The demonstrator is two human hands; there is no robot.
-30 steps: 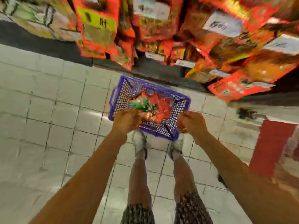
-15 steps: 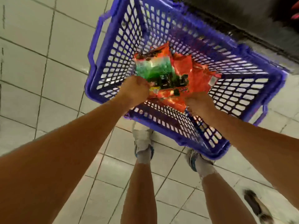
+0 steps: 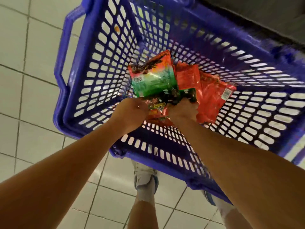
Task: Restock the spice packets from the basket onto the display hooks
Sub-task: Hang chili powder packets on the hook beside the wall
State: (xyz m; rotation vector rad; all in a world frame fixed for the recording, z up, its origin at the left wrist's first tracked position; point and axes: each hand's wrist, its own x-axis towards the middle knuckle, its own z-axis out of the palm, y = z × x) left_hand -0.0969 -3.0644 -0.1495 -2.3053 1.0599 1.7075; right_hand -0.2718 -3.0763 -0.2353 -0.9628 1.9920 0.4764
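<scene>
A purple plastic basket (image 3: 99,66) stands on the tiled floor and fills the upper view. Inside lie several spice packets: a green-and-red packet (image 3: 153,78) on top, and red packets (image 3: 212,96) to its right. Both hands reach down into the basket. My left hand (image 3: 130,113) grips the near edge of the packet bundle. My right hand (image 3: 181,111) grips the packets beside it, fingers curled over their lower edge. The display hooks are out of view.
White floor tiles (image 3: 33,96) surround the basket. A dark shelf base (image 3: 264,17) runs behind its far side. My feet in white shoes (image 3: 145,176) stand just under the basket's near rim.
The view dropped from the hanging display to the basket and came closer. Both hands moved from the basket's near rim onto the packets and closed together on them.
</scene>
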